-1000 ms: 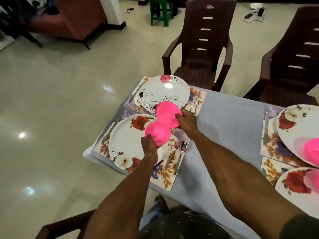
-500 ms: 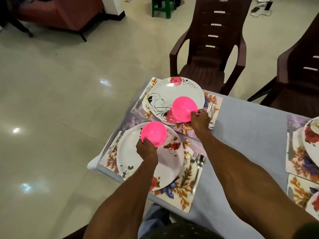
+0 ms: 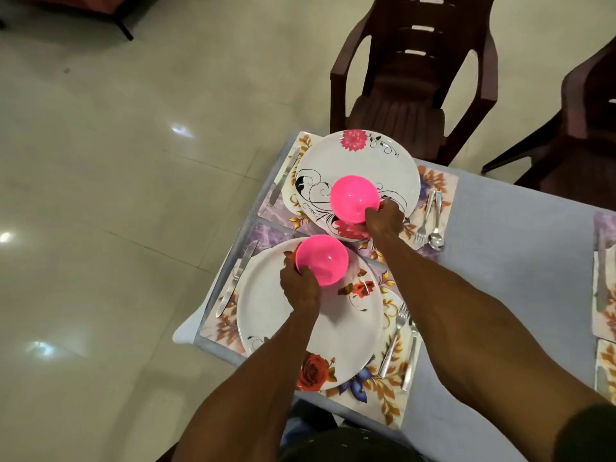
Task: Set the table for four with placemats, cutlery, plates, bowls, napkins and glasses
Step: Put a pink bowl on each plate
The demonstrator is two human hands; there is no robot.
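Note:
Two floral placemats lie side by side at the table's left end, each bearing a white flowered plate. My left hand (image 3: pixel 300 288) grips the near rim of a pink bowl (image 3: pixel 323 260) over the far part of the near plate (image 3: pixel 286 331). My right hand (image 3: pixel 383 220) holds a second pink bowl (image 3: pixel 353 198) by its near-right rim, low over the far plate (image 3: pixel 336 158). Whether either bowl touches its plate I cannot tell. A knife (image 3: pixel 235 278) lies left of the near plate. A fork and spoon (image 3: pixel 398 341) lie to its right.
The far setting has a knife (image 3: pixel 283 178) on its left and a fork and spoon (image 3: pixel 430 218) on its right. More placemats (image 3: pixel 605 295) show at the right edge. Two brown plastic chairs (image 3: pixel 416 75) stand beyond the grey-clothed table (image 3: pixel 506 261). Tiled floor lies to the left.
The two bowls, held together a second ago, have been parted. My left hand brought one over the near plate, my right hand carried the other over the far plate, and both have lowered.

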